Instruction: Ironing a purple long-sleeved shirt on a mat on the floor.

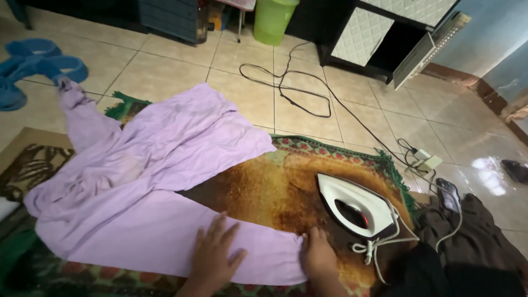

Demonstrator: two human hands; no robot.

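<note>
A lilac garment lies spread over a brown and green patterned mat on the floor. My left hand rests flat on its near leg, fingers apart. My right hand pinches the hem at the end of that leg. A white electric iron stands on the mat just right of my right hand, its cord looped beside it.
A black cable snakes over the beige tiles to a white power strip. A green bin and a dark cabinet stand at the back. Blue cloth lies far left. A phone rests on dark fabric at right.
</note>
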